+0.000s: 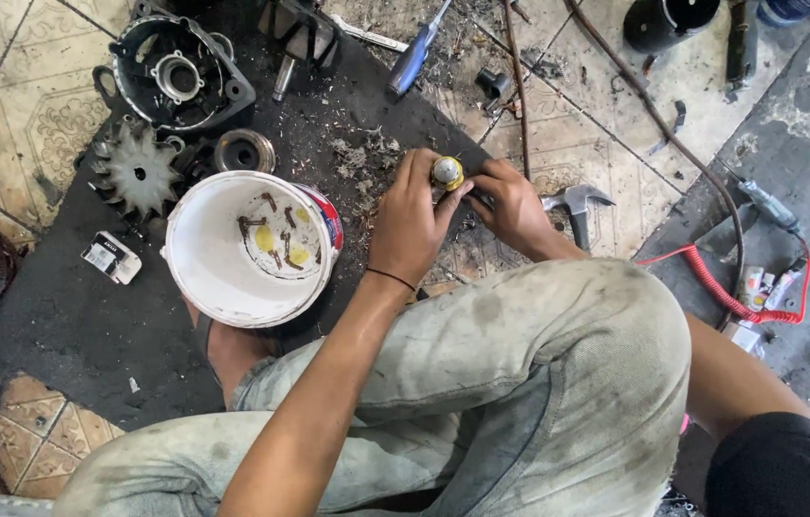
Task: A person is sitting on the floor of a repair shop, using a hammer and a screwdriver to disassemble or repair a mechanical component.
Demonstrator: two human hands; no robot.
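A: Left hand point(411, 222) is wrapped around a small yellow-tipped part point(447, 172), fingers closed on it from the side. Right hand point(512, 206) pinches in at the same spot from the other side, fingers narrow; what they grip beneath it is hidden.

B: Where's the part sitting?

A: Held up between both hands, above the dark mat point(60, 325), just ahead of the person's knee. Looks like a short round piece — yellow cap, pale metallic ring at the top. The lower body is covered by fingers, can't tell its shape.

B: Risks?

A: My read: the grip is fingertip-only, and the hands look grimy. A slip could drop it into the debris on the mat, and small bits would be hard to find there. The white bucket point(223, 287) lies tilted just left of the left hand, with small loose pieces inside. An elbow knock could tip them out.

B: Anything else near?

A: Hammer point(575, 203) on the tile, right beside the right hand. Blue-handled screwdriver point(412, 59) further up. Cast housing point(180, 72) and a toothed fan disc point(137, 172) to the upper left — well apart from the hands. Red coiled cable point(740, 297) off to the right.
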